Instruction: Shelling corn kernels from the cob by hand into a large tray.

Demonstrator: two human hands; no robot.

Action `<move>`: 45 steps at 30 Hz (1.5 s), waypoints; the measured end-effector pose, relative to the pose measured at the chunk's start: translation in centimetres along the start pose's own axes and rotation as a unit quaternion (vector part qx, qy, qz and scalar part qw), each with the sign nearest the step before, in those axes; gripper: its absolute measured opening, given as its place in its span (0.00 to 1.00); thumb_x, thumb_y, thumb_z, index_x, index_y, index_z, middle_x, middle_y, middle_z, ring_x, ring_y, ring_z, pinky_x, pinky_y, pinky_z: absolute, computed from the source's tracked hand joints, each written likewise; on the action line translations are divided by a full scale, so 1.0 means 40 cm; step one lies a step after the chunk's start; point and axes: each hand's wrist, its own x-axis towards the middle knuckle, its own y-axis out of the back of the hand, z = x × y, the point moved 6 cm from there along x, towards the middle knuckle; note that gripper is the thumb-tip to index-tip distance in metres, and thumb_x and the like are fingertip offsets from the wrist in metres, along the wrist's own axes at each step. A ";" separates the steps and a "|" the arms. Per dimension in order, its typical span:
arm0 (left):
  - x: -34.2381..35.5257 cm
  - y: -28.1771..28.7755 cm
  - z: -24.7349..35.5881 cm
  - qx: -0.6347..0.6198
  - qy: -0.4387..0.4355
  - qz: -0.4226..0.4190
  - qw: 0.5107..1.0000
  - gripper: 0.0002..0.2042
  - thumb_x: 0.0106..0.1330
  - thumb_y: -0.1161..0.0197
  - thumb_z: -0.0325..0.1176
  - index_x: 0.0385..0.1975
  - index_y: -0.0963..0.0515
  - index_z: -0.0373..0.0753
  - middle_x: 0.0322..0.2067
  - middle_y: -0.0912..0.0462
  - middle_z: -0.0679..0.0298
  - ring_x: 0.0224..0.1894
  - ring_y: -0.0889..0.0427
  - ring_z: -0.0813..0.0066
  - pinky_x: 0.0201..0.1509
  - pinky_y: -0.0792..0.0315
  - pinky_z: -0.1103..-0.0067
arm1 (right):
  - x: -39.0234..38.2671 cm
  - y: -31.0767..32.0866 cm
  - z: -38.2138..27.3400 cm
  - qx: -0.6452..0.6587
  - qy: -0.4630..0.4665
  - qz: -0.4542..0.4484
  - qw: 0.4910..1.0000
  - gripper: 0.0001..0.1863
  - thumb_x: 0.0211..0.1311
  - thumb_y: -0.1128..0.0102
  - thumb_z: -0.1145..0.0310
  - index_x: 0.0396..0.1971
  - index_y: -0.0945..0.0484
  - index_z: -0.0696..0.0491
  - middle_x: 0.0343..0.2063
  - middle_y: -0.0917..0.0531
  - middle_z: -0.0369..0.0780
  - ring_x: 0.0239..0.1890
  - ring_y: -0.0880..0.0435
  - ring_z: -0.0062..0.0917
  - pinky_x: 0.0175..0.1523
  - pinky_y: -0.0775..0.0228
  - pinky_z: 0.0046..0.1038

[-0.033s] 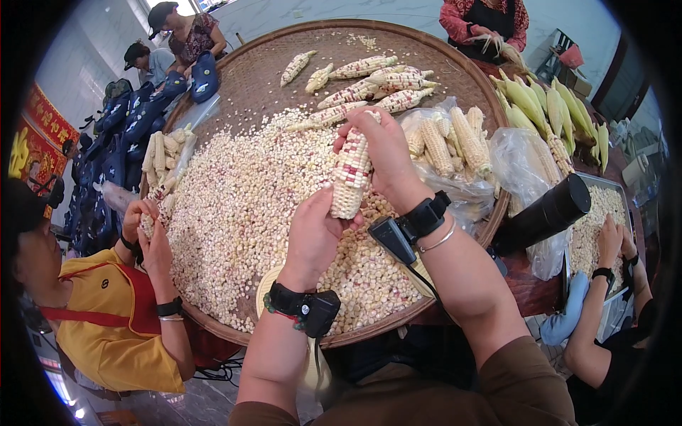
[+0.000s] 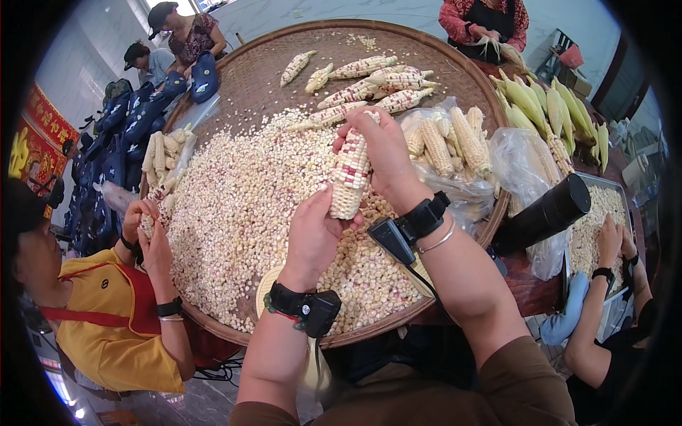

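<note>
A speckled corn cob (image 2: 351, 169) is held at the centre of the frame, between the left hand (image 2: 316, 231) and the right hand (image 2: 382, 145). Its long axis runs steeply—upper end leaning a little toward the right of the frame, lower end pointing toward the bottom. The right hand grips the upper end, thumb laid along the cob; the left hand cups the lower end from below and left, thumb against its side. So each hand has its own end, the left being nearer the paler lower end, below the red-dotted rows. How the fingers lie behind the cob is mostly hidden—I cannot tell how tightly they press. Under it, loose kernels (image 2: 234, 177) cover the middle and lower left of the round woven tray (image 2: 266, 64).
</note>
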 end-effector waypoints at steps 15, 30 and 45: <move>0.007 0.003 -0.001 0.131 0.016 0.031 0.991 0.20 0.72 0.48 0.50 0.44 0.25 0.36 0.30 0.19 0.61 0.25 0.22 0.78 0.28 0.30 0.83 | 0.002 -0.015 0.011 -0.067 0.011 -0.034 0.997 0.07 0.60 0.43 0.71 0.35 0.28 0.56 0.25 0.21 0.38 0.24 0.20 0.22 0.28 0.28 0.23; 0.003 -0.025 -0.001 0.034 0.012 -0.057 0.998 0.19 0.74 0.52 0.45 0.47 0.27 0.32 0.34 0.18 0.57 0.29 0.22 0.75 0.32 0.29 0.81 | 0.001 -0.011 0.005 -0.042 -0.009 -0.039 0.998 0.10 0.63 0.42 0.67 0.39 0.30 0.56 0.27 0.21 0.40 0.25 0.19 0.21 0.24 0.27 0.23; 0.010 -0.029 0.000 -0.028 0.005 -0.068 0.997 0.27 0.76 0.66 0.52 0.53 0.30 0.33 0.38 0.19 0.51 0.30 0.22 0.72 0.34 0.28 0.78 | 0.004 -0.004 -0.005 -0.029 -0.008 0.003 1.000 0.09 0.63 0.43 0.69 0.39 0.30 0.56 0.26 0.21 0.40 0.23 0.20 0.22 0.23 0.27 0.25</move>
